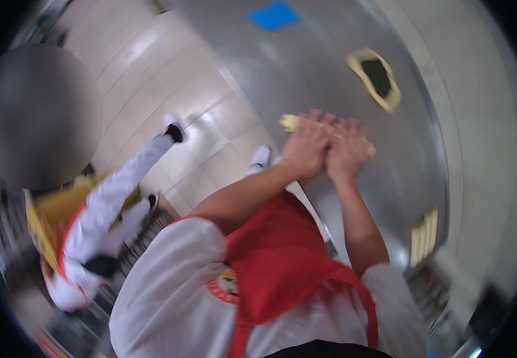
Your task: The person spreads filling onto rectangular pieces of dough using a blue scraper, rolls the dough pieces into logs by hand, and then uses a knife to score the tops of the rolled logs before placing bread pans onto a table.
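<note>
Both my hands lie flat, side by side, on a pale dough roll (288,123) on the steel table (318,65). My left hand (308,145) covers the roll's left part, fingers stretched out. Over its right part rests my right hand (347,146), also with fingers extended. Most of the roll is hidden under the palms; only its two ends stick out. Beyond the hands, to the right, is a flattened piece of dough (393,99) with a dark filling (378,77) spread in its middle.
Several finished-looking dough rolls (424,238) lie together at the table's near right edge. A blue flat piece (273,16) sits at the far end. On the left, a person in white (112,197) bends beside a yellow crate (61,206) on the tiled floor.
</note>
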Tool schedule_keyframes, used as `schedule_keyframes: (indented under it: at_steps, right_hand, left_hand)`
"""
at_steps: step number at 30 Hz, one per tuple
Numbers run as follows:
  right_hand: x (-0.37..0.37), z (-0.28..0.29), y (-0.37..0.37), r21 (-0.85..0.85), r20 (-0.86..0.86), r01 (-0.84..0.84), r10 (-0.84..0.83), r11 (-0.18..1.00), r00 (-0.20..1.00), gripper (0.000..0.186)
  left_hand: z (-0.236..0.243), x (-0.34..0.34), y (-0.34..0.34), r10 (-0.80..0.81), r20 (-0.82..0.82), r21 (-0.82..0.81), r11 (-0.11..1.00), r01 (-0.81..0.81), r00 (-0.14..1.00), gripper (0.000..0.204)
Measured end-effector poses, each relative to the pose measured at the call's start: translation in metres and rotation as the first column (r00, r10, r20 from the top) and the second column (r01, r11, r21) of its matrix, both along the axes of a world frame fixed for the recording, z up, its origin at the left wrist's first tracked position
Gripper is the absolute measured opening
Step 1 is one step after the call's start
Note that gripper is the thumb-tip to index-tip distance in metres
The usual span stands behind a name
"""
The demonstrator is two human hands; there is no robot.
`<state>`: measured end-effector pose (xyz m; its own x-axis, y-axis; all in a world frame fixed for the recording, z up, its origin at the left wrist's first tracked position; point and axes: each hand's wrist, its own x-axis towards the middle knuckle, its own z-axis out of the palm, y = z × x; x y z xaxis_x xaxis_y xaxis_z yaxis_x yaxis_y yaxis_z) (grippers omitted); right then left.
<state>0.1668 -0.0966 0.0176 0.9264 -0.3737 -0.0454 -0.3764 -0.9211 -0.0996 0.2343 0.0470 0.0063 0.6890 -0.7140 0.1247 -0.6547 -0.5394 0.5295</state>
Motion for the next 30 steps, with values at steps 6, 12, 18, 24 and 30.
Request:
schedule_keyframes:
  at_steps: [6,12,18,24,30]
  right_hand:
    - [-0.061,0.037,0.010,0.258,0.262,0.235,-0.302,0.937,0.917,0.065]
    - [-0.081,0.024,0.004,0.659,0.220,0.232,-0.478,0.716,0.850,0.073]
    - [-0.061,0.011,-0.043,0.532,0.297,0.033,-0.222,0.846,0.929,0.048]
    - [-0.201,0.062,-0.091,0.746,0.278,0.063,-0.396,0.663,0.875,0.040]
    - [-0.537,0.080,-0.175,0.829,0.258,0.297,-0.796,0.473,0.547,0.053]
  left_hand:
    - [0.031,-0.002,0.070,0.087,-0.098,-0.235,0.966,-0.108,0.991,0.077]
    - [0.026,0.010,0.079,-0.022,-0.565,-0.265,0.952,-0.156,0.825,0.077]
    - [0.030,0.061,0.060,-0.220,-0.323,-0.053,0.975,0.215,0.920,0.072]
    - [0.114,0.002,-0.036,-0.373,-0.398,-0.019,0.917,0.399,0.838,0.053]
    - [0.116,-0.233,-0.217,-0.743,-0.337,-0.375,0.669,0.641,0.578,0.048]
